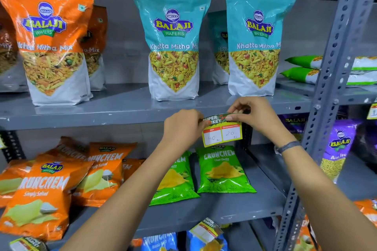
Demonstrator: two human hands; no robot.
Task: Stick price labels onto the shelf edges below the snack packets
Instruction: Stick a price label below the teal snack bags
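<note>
Left hand [182, 126] pinches the left end of the label [222, 131], fingers closed on its dark top strip. Right hand [251, 115] pinches the same strip near its right end, thumb in front, fingers curled over the top edge. Label is held level against the front edge of the upper shelf [81, 117], just below the gap between the 2 teal bags; whether it has stuck to the edge cannot be told. Its top band reads "SUPER MARKET"; below, on yellow, 2 white boxes with red headers carry handwritten "40" and "20". Dark band [288, 146] on the right wrist. Upper shelf, standing upright: orange bag [55, 47] at left with another behind it, teal bag [173, 43] at centre, second teal bag [255, 43] to its right, a third partly hidden between them at the back. Lower shelf [214, 208]: orange Crunchem packs [40, 189] leaning in a heap at left, 2 green Crunchem packs [223, 169] lying side by side under the label. Another label [208, 229] hangs on the lower shelf's front edge, tilted, above blue packs [161, 242]. Grey perforated upright [326, 87] stands to the right; beyond it, green-and-white packs [302, 67] stacked flat and a purple bag [336, 149] below.
</note>
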